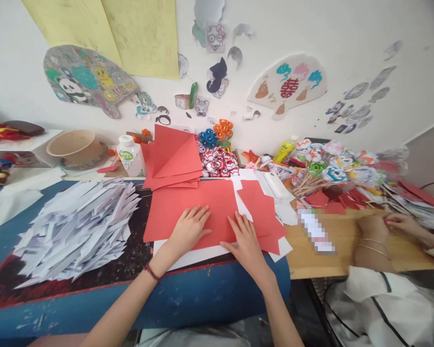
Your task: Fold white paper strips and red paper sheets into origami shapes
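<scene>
A sheet of red paper [188, 202] lies flat before me, with white paper [195, 258] showing beneath its near edge. Resting on its middle is my left hand [191, 227], fingers stretched out and holding nothing. My right hand [246, 241] lies spread at the sheet's right side, touching the red paper there. Smaller red pieces [262, 217] with angled edges overlap white sheets just right of that hand. Behind the sheet stand folded red papers [177, 154], one raised in a fan-like crease.
To the left sits a large heap of white paper strips [83, 226]. Along the wall are a white bottle [130, 155], paper flowers [220, 163] and a bundle of flowers on sticks [329, 164]. Another person's hands [401, 224] work at the wooden table [311, 265] on the right.
</scene>
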`<state>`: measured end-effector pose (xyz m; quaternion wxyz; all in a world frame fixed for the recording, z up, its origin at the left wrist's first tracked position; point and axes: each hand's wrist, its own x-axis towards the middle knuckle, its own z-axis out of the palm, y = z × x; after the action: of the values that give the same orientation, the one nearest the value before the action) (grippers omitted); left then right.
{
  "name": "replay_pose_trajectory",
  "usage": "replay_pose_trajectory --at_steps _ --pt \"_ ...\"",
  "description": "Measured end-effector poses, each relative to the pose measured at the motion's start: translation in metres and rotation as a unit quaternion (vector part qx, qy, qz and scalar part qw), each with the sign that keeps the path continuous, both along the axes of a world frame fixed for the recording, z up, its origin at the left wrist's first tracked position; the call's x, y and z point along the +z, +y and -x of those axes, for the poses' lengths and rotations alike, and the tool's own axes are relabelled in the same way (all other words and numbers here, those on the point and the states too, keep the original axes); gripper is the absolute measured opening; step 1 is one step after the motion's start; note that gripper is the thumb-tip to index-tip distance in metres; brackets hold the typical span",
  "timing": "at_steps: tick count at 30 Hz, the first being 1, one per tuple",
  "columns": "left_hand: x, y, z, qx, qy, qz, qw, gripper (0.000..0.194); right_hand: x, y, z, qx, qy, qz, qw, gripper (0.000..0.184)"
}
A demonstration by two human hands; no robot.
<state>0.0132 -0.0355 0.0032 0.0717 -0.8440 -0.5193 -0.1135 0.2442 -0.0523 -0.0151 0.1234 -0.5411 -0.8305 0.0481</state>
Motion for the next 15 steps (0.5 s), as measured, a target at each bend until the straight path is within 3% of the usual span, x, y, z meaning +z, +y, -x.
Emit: replay_pose_trajectory --at_steps 5,11,15 --pt "0.007 -0.012 -0.002 0.022 -0.012 0.038 0.999 0.056 0.012 0.012 0.014 0.088 -0.051 0.000 0.995 0.085" --pt "0.016 0.005 0.008 -0.069 -0.008 0.047 0.996 0.052 0.025 0.019 0.010 0.173 -0.061 -0.020 0.983 0.071" --pt "0.012 0.012 0.009 -0.001 -0.049 0.031 0.998 0.037 0.032 0.034 0.012 0.143 0.027 -0.001 0.989 0.054"
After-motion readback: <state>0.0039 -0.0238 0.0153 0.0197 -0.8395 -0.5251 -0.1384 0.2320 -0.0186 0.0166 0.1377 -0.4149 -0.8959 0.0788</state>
